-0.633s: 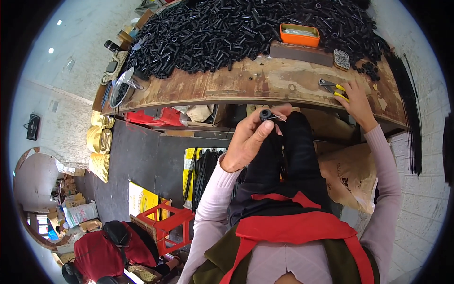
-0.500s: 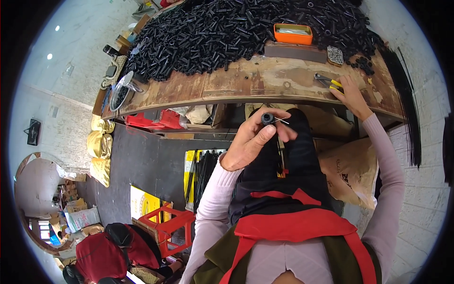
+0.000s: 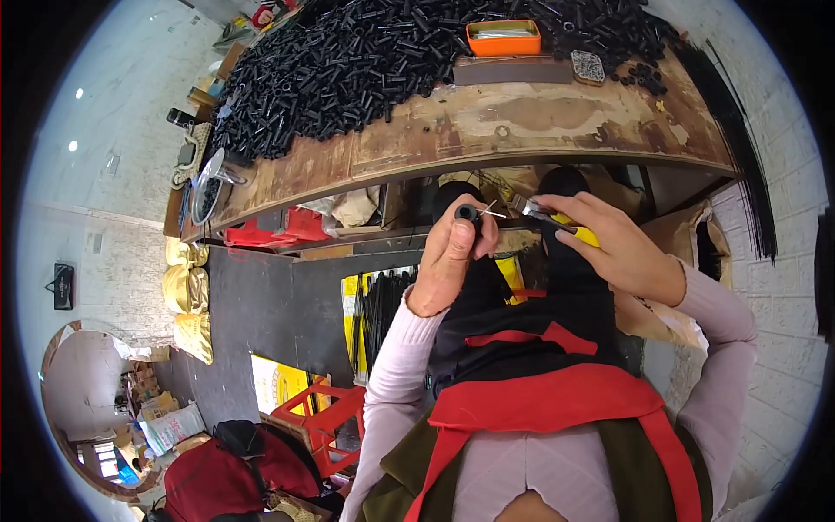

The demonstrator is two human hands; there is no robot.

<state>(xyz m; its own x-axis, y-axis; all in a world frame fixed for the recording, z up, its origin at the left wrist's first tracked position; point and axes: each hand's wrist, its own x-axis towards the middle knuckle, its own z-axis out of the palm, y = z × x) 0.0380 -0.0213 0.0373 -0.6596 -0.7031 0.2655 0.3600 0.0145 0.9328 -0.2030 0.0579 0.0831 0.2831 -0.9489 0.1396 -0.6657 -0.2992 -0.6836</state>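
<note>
Over my lap, my left hand (image 3: 442, 268) grips a short black tubular piece (image 3: 468, 212) between thumb and fingers, its round end facing up. Thin light-coloured pins or wires (image 3: 495, 213) stick out to the right of that piece. My right hand (image 3: 628, 247) is closed around pliers (image 3: 530, 208) with yellow handles. The plier jaws point left at the pins, close to their tips; I cannot tell whether they touch.
A large heap of black tubes (image 3: 339, 74) covers the back of the wooden bench (image 3: 409, 135). An orange box (image 3: 504, 39), a long block (image 3: 513, 71) and a small box of metal bits (image 3: 588, 67) stand there. Black rods (image 3: 755, 187) hang at right. A person in dark red (image 3: 204, 483) sits lower left.
My right hand has lifted the pliers off the bench and brought them left and down to my left hand. The left hand still holds the black piece, slightly further left in view.
</note>
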